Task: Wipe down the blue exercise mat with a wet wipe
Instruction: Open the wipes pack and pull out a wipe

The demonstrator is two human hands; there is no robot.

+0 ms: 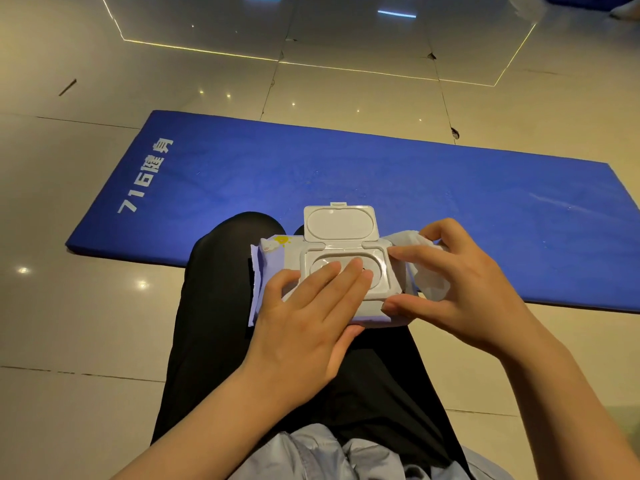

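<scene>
Head view looks down on a seated person's lap, legs in smooth black fabric [221, 306], with a pale blue crinkled garment [322, 455] at the bottom edge. On the knees rests a soft lilac wet wipe pack [273, 268], its hard white plastic lid [340, 223] flipped up and standing open; the lid is a rounded rectangle with an oval recess, matching the oval opening in the frame below it. The left hand [304, 317] lies flat on the pack, fingers straight and together, fingertips pressing over the oval opening. The right hand [460, 282] steadies the pack's right end between thumb and forefinger, while its curled fingers hold a crumpled, damp-looking white wet wipe [427, 271] that bunches out beside the pack. Beyond the knees the blue exercise mat [381, 174] lies flat on the floor, a long padded rectangle with a matte surface and white printed characters near its left end. Glossy beige floor tiles [69, 306] around it reflect ceiling lights.
</scene>
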